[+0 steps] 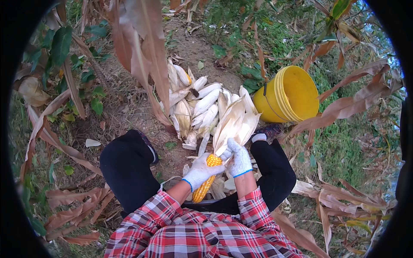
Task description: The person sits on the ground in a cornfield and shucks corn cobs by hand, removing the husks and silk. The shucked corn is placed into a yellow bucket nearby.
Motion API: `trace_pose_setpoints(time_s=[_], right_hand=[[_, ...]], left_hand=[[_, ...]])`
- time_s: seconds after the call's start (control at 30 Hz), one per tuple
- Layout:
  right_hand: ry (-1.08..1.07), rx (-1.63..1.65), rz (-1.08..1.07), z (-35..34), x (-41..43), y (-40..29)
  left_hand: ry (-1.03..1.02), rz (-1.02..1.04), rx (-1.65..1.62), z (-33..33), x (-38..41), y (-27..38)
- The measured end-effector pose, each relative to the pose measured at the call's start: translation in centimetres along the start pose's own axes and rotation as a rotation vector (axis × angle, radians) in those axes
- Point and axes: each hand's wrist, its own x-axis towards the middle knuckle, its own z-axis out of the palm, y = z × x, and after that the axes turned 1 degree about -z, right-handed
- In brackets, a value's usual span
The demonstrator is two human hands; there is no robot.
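Note:
My left hand, in a white knit glove with a blue cuff edge, is wrapped around a yellow ear of corn. The bare kernels show above and below its fingers. Gloved the same way, my right hand grips the pale dry husk near the ear's far end. The husk leaves fan away from me, peeled back off the kernels. Just beyond lies a pile of corn ears in dry husks; one at its far side shows some yellow kernels.
A yellow bucket with a wire handle leans on its side at the right, its mouth facing right. Brown corn leaves hang over the pile from the far left. Loose husks lie between my legs. Dry stalks and leaves reach in from the right.

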Motion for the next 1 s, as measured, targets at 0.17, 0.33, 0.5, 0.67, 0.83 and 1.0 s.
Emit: trace_pose_setpoints(time_s=[0.17, 0.33, 0.5, 0.67, 0.83, 1.0], right_hand=[[0.030, -0.483, -0.266, 1.1, -1.0, -0.9], [-0.041, -0.817, -0.423, 0.5, -1.1, -1.5], [-0.077, -0.688, -0.353, 0.2, -1.7, -1.3], [0.039, -0.523, -0.282, -0.7, -1.2, -1.0], [0.057, -0.522, -0.266, 0.9, -0.7, -1.1], [0.167, -0.526, -0.315, -1.6, 2.3, -0.2]], left_hand=[[0.083, -0.017, 0.484, 0.5, -2.1, 2.7], [0.086, 0.009, 0.753, 0.5, -1.8, 2.7], [0.093, 0.050, 0.801, 0.6, -1.6, 2.0], [0.108, 0.068, 0.806, 0.7, -1.3, 1.2], [0.192, 0.198, 0.985, 0.8, -1.9, 2.2], [0.353, 0.359, 1.075, 0.9, -1.7, 2.8]])
